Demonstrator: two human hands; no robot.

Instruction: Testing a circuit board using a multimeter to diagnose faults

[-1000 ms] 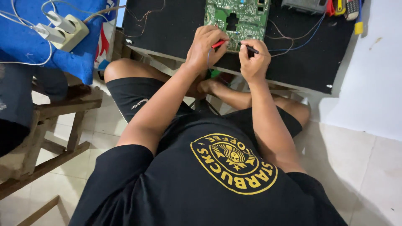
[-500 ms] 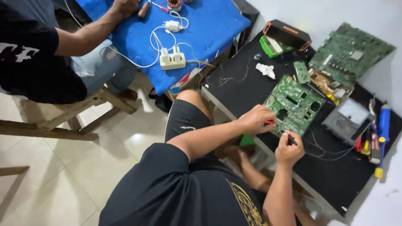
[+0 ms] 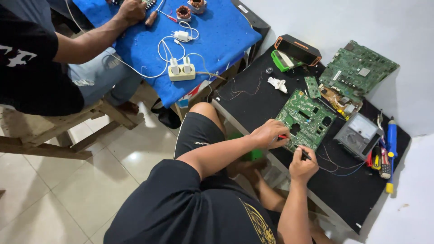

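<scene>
circuit board (image 3: 306, 118) lies on the table (image 3: 348, 199), meter (image 3: 359, 134) right of it (just beside).

- We see a black table (image 3: 253, 104) bearing a green circuit board (image 3: 307, 118), a grey meter (image 3: 359, 134) and a larger board (image 3: 361, 72)
- Beside it a blue-covered table (image 3: 226, 36) carries a white power strip (image 3: 181, 72)

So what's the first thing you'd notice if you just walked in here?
Probably the green circuit board in the middle of the black table, with the left hand touching a red probe to it and the right hand a black probe. Then the bright blue cloth at the top, with a white power strip.
</scene>
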